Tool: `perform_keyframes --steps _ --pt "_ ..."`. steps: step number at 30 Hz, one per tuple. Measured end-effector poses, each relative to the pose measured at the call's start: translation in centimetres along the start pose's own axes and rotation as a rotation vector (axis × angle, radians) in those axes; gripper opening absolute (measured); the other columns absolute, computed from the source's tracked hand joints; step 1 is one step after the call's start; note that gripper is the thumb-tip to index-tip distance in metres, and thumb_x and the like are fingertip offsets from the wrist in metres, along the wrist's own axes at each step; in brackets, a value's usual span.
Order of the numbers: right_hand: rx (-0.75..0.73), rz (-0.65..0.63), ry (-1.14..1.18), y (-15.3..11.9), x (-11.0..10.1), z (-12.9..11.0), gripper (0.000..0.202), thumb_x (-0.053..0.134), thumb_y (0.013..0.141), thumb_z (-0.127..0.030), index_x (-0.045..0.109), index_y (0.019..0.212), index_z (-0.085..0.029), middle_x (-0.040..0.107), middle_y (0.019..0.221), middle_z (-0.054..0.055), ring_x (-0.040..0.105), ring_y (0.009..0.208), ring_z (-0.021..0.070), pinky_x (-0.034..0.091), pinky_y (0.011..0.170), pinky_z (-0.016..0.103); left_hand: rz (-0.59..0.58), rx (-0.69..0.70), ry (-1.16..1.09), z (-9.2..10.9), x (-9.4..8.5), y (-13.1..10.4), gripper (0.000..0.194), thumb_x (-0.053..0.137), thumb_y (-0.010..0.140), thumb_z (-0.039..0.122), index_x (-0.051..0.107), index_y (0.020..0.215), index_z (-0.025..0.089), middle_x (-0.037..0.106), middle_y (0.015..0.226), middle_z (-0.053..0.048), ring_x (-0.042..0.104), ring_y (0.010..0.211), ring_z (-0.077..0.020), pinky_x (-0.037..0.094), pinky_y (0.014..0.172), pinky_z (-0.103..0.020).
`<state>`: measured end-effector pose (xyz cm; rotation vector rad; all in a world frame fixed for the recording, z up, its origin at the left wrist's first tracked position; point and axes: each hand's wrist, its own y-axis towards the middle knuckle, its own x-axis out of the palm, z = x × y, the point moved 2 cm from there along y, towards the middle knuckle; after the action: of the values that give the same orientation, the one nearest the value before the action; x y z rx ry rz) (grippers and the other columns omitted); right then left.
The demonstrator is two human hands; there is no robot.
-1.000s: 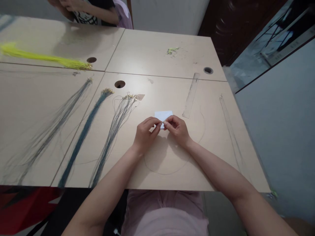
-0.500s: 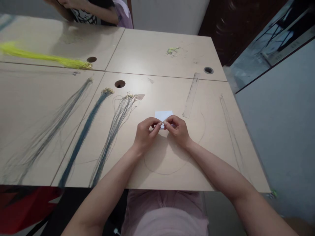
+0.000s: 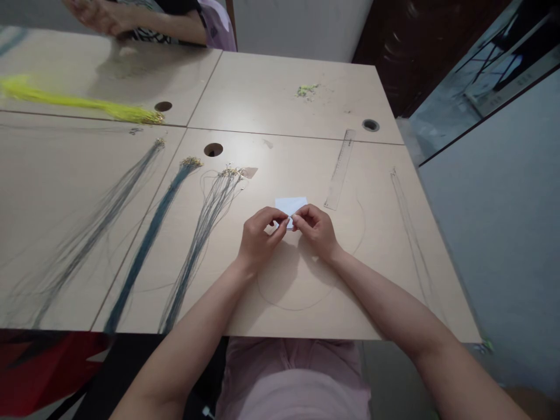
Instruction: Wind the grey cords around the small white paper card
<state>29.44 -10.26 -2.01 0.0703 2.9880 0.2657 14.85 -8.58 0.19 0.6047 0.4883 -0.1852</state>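
Both hands meet over the near part of a small white paper [image 3: 291,204] that lies on the pale worktop [image 3: 262,105]. The left hand [image 3: 259,234] comes in from the left of the paper and the right hand [image 3: 318,234] from its right, with their fingertips just beside each other. Each grip is pinched, thumb against forefinger, but whatever sits between the fingertips is too small to make out. A loose thread [image 3: 292,310] curves around the near side of the paper, passing by both forearms, with one end to the right of it. A clear ruler [image 3: 339,172] lies slanted beyond the paper and to its right; farther right of the paper is a thin pair of threads [image 3: 393,171]. Left of the paper, nearest first, are a loose bundle of grey threads [image 3: 192,251] with gold-coloured ends, a tighter blue bundle [image 3: 160,216] and a spread grey bundle [image 3: 105,204]. A bright yellow bundle [image 3: 87,104] lies well beyond the paper on the far left. Yellow-green scraps [image 3: 307,90] lie straight beyond the paper. Another person [image 3: 175,24] is at the far edge, beyond the paper and to its left.
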Motion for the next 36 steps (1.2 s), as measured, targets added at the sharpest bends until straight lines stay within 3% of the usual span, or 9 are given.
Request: perform_keyframes --steps 15,36 --pt "-0.003 -0.012 0.013 0.00 0.05 0.05 0.014 0.055 0.080 -0.030 0.054 0.073 -0.018 0.057 0.063 -0.001 0.055 0.059 0.0114 0.043 0.059 0.026 0.015 0.069 0.030 -0.04 0.05 0.05 0.007 0.056 0.076 0.010 0.056 0.076 0.016 0.060 0.071 0.000 0.053 0.066 -0.0081 0.043 0.061 -0.021" --pt "0.025 -0.014 0.043 0.05 0.06 0.11 0.015 0.055 0.080 -0.031 0.053 0.073 -0.018 0.057 0.063 -0.001 0.055 0.059 0.0112 0.044 0.061 0.027 -0.005 0.083 0.066 -0.22 0.21 0.05 0.005 0.052 0.080 0.013 0.054 0.078 0.017 0.060 0.073 -0.001 0.053 0.068 -0.0094 0.044 0.063 -0.022"
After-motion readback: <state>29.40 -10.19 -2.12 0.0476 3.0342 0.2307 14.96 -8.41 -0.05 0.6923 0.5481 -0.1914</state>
